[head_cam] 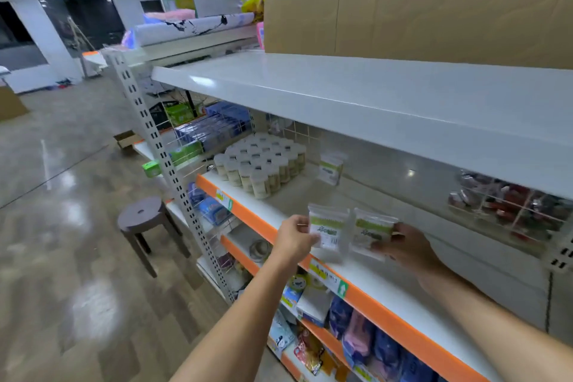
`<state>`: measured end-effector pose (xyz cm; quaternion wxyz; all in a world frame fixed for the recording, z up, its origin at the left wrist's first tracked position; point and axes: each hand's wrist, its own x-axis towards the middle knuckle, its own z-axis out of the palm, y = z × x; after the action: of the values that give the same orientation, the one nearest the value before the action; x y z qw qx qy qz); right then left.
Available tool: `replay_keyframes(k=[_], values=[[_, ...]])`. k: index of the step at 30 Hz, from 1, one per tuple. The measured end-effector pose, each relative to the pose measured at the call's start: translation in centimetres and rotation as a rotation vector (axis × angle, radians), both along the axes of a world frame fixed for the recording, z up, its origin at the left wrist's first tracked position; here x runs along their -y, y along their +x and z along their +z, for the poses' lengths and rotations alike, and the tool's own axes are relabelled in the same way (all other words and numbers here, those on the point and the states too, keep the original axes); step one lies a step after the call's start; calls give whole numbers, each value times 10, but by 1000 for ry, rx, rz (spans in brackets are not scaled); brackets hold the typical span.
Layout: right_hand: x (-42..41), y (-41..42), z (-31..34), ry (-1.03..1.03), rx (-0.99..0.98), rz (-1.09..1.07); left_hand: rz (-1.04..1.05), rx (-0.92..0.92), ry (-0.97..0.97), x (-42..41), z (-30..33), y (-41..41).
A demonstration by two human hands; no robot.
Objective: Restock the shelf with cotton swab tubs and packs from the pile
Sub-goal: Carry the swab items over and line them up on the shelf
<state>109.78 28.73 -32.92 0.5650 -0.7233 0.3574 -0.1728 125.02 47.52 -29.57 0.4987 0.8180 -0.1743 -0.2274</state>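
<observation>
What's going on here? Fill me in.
A person is restocking a shop shelf. The left hand and the right hand each hold one cotton swab pack upright over the shelf's front edge. Swab tubs already stand grouped further along, with one pack at the back.

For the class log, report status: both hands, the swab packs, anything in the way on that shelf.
Left hand grips one pack; right hand grips second pack. Both upright at shelf front. Nothing in the way.
</observation>
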Motion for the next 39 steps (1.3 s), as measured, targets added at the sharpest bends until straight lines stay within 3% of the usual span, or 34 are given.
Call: replay_keyframes(k=[6, 11, 18, 26, 32, 39], values=[[23, 44, 9, -57, -33, -48, -44, 77, 59, 20, 3, 57], [32, 64, 7, -50, 3, -119, -61, 31, 29, 38, -3, 88], [41, 79, 0, -27, 16, -224, -161, 161, 74, 67, -19, 126], [30, 115, 2, 33, 59, -318, -203, 298, -9, 102, -32, 177], [12, 163, 4, 4, 108, -338, -277, 240, -74, 126, -38, 213], [-1, 204, -15, -209, -32, -397, -405, 132, -198, 140, -60, 230]])
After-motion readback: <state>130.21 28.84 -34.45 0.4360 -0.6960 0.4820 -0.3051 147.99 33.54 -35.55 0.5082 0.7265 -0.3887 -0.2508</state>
